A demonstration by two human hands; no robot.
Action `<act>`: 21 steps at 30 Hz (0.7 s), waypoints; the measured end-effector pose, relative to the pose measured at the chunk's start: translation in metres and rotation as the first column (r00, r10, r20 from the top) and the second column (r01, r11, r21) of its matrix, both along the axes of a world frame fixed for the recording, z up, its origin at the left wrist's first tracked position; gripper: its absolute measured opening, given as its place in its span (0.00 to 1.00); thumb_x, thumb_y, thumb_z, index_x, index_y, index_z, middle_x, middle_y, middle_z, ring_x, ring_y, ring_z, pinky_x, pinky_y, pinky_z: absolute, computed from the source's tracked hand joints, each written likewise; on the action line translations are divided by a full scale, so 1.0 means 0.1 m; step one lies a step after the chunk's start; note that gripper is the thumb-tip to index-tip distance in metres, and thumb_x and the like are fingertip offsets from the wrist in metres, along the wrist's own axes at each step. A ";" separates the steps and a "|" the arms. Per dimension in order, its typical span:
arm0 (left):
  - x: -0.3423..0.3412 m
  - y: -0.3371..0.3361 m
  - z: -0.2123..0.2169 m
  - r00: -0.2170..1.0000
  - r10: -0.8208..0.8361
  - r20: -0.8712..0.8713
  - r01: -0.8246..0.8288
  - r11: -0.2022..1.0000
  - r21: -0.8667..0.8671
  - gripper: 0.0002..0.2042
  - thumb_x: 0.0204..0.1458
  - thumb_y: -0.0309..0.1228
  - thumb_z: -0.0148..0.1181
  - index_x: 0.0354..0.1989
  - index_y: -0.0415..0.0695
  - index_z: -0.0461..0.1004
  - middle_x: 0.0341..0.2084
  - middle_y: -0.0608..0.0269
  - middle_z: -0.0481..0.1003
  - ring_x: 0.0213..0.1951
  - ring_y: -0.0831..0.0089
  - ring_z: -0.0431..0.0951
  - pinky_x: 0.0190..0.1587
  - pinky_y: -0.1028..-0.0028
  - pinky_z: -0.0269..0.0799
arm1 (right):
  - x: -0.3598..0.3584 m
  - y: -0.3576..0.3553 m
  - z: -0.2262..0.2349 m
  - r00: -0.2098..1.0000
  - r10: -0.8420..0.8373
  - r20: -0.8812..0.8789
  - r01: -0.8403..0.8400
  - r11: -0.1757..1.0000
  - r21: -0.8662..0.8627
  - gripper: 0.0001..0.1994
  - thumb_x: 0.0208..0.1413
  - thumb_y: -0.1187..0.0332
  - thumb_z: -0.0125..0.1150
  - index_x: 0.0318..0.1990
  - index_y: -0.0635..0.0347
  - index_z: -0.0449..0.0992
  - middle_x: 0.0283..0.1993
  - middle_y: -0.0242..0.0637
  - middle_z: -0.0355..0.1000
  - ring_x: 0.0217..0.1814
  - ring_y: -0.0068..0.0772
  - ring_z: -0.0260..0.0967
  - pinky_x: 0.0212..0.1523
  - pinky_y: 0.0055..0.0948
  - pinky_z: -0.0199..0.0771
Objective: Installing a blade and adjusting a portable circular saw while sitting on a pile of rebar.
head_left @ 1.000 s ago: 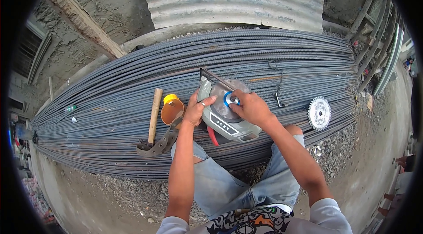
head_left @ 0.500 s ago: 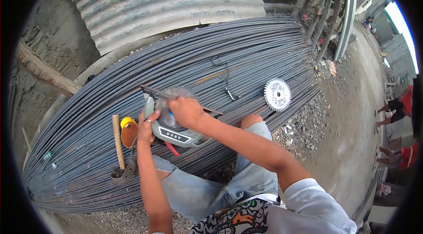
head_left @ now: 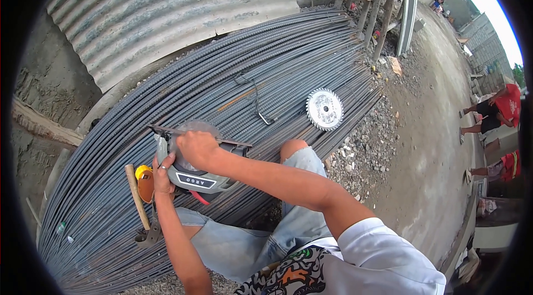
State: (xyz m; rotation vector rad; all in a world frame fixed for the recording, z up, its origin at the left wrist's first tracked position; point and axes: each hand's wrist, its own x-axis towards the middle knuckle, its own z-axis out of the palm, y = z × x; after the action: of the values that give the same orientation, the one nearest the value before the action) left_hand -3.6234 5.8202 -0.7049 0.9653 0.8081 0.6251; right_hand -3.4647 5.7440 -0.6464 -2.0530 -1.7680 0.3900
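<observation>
A grey circular saw (head_left: pixel 201 183) with a red part lies across the steel bars by my knees. My left hand (head_left: pixel 163 177) is closed round its left side, thumb on top, a ring on one finger. Over the saw's round disc (head_left: pixel 196 127) sits my right hand (head_left: pixel 195 148), its fingers curled in at the disc's middle. Whatever those fingers grip is hidden under the hand. A dark flat metal edge (head_left: pixel 236 142) of the saw runs along the far side of the disc. To the right a silver toothed saw blade (head_left: pixel 325 109) lies flat on the bars.
Long ribbed steel bars (head_left: pixel 222 84) spread beneath everything. Left of the saw are a wooden handle (head_left: pixel 137 198) and a yellow-and-brown thing (head_left: pixel 144 181). A bent metal rod (head_left: pixel 265 119) lies near the blade. Corrugated sheeting (head_left: pixel 183 6) stands behind; people in red (head_left: pixel 508 107) are far right.
The view has swung to the right, so everything appears further left. My right hand has moved left over the disc and covers its blue centre. My left hand keeps its hold on the saw.
</observation>
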 end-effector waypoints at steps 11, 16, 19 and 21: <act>0.00 0.01 -0.04 1.000 0.019 -0.011 -0.019 1.000 0.004 0.25 0.47 0.34 0.66 0.53 0.39 0.68 0.42 0.61 0.71 0.43 0.70 0.72 0.48 0.72 0.68 | 0.22 -0.06 -0.22 0.965 0.243 0.102 -0.256 0.957 0.138 0.06 0.49 0.70 0.55 0.29 0.60 0.77 0.31 0.44 0.77 0.32 0.47 0.79 0.30 0.41 0.79; -0.05 0.05 -0.09 1.000 0.024 -0.012 -0.024 1.000 0.011 0.25 0.47 0.34 0.66 0.54 0.39 0.68 0.42 0.61 0.71 0.44 0.70 0.73 0.49 0.71 0.69 | 0.17 -0.10 -0.11 0.972 0.192 0.136 -0.212 0.965 0.154 0.07 0.51 0.69 0.55 0.34 0.62 0.77 0.31 0.47 0.77 0.33 0.46 0.79 0.29 0.40 0.79; -0.07 0.05 -0.11 1.000 0.020 -0.023 -0.020 1.000 0.009 0.26 0.47 0.34 0.66 0.55 0.39 0.67 0.43 0.60 0.72 0.45 0.69 0.73 0.50 0.71 0.69 | 0.16 -0.08 -0.01 0.997 0.059 0.058 -0.065 0.992 0.107 0.09 0.52 0.69 0.55 0.37 0.63 0.76 0.31 0.50 0.77 0.34 0.46 0.79 0.29 0.39 0.79; -0.04 0.05 -0.07 0.999 0.016 -0.041 -0.016 1.000 -0.003 0.27 0.47 0.34 0.66 0.56 0.38 0.67 0.44 0.59 0.72 0.45 0.68 0.73 0.50 0.71 0.69 | 0.17 -0.04 -0.04 1.000 0.023 0.004 -0.023 0.999 -0.024 0.10 0.52 0.69 0.54 0.38 0.63 0.76 0.31 0.52 0.77 0.34 0.46 0.80 0.29 0.39 0.80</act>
State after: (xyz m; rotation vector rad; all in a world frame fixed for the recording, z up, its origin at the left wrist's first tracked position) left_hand -3.6269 5.8250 -0.7116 0.9721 0.8537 0.6188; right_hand -3.4480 5.7400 -0.6504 -2.0532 -1.7993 0.4155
